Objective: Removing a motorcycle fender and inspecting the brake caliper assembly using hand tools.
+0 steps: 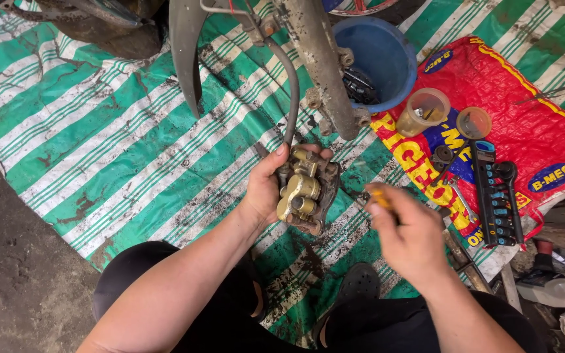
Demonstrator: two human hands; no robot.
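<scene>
Down near the middle of the green-and-white striped tarp, the left hand is gripping a gold-coloured brake caliper, thumb lying over its top and fingers wrapping behind it; the caliper is hanging on a black rubber hose that is running up toward the grimy fork leg at the tarp's far edge; the right hand is hovering just beside the caliper, blurred, fingers pinching a small yellow-orange thing whose kind I cannot tell. Beyond the fork leg a blue bucket is sitting with dark metal parts inside; a red printed sack is lying over the tarp's right side, carrying a translucent plastic cup, a round amber lid just beside it, and a black rail of sockets with a ratchet touching it. The person's knees in black trousers are resting at the tarp's near edge.
</scene>
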